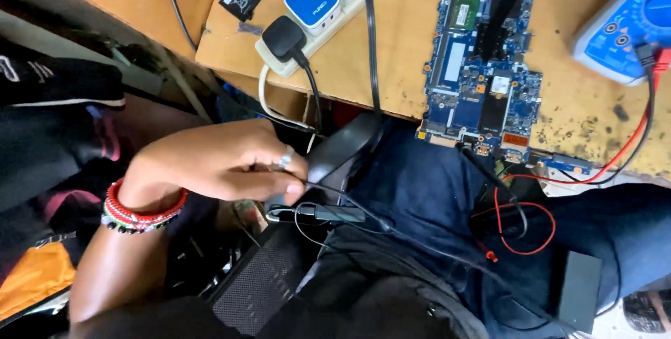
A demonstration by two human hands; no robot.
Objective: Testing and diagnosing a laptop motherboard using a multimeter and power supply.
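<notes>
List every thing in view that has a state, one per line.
Left hand: closed, pinching a thin black cable.
Power strip: on the desk, black plug and blue-white adapter plugged in.
Circuit board: bare, flat on the desk.
Multimeter: red lead attached.
Right hand: out of view.

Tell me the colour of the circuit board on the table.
The circuit board is blue with black and silver parts; the head view shows it.
</notes>
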